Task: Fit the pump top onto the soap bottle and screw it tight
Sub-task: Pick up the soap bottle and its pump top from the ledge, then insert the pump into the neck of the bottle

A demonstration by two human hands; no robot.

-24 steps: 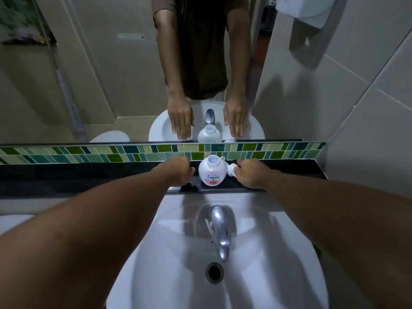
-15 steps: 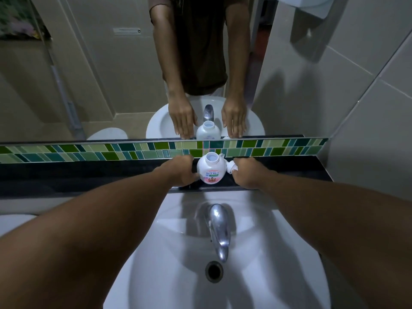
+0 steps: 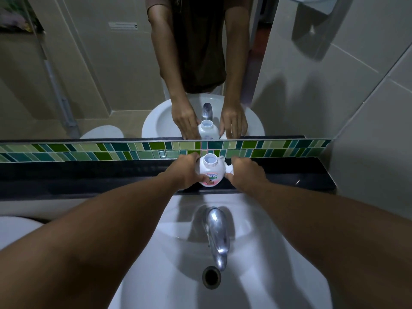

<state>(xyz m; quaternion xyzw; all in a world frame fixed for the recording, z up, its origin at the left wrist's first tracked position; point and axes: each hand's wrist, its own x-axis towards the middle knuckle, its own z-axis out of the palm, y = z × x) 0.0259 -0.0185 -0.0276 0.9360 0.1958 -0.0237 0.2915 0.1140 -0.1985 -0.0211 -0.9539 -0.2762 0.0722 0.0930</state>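
A white soap bottle (image 3: 210, 169) with a pink label stands upright on the dark ledge (image 3: 89, 175) behind the basin, its round neck uncovered. My left hand (image 3: 186, 170) wraps its left side, thumb on the label. The white pump top (image 3: 229, 168) lies just right of the bottle, mostly hidden under my right hand (image 3: 245, 172), whose fingers close on it. Bottle and pump top are apart.
A chrome tap (image 3: 217, 233) rises over the white basin (image 3: 156, 253), with the drain (image 3: 211, 277) below it. A green tile strip (image 3: 111, 150) and a mirror (image 3: 100, 74) back the ledge. A tiled wall (image 3: 367, 130) closes the right side.
My left hand has closed in from beside the bottle to grip its side. My right hand stays on the pump top. The view has tilted slightly.
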